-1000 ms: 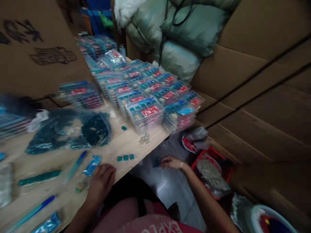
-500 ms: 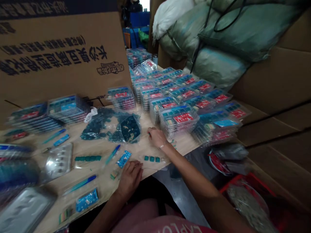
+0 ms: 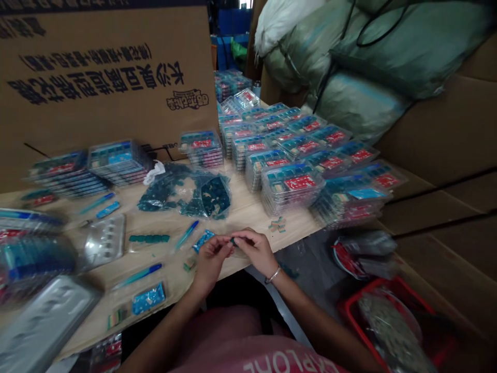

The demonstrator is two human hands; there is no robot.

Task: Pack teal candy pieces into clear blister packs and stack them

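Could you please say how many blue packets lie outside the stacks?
3 packets: one beside the left hand, one front left, one farther back left; others may be hidden.

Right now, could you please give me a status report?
Left hand and right hand together. Small green piece held between them. Blue packet beside left hand.

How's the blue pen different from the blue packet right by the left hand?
The blue pen is long and thin, while the blue packet is short and wide. The pen has a dark blue end and a paler body; the packet has light markings on blue. The pen shows uncovered, but the left hand hides part of the packet. Both are bluish and lie close together.
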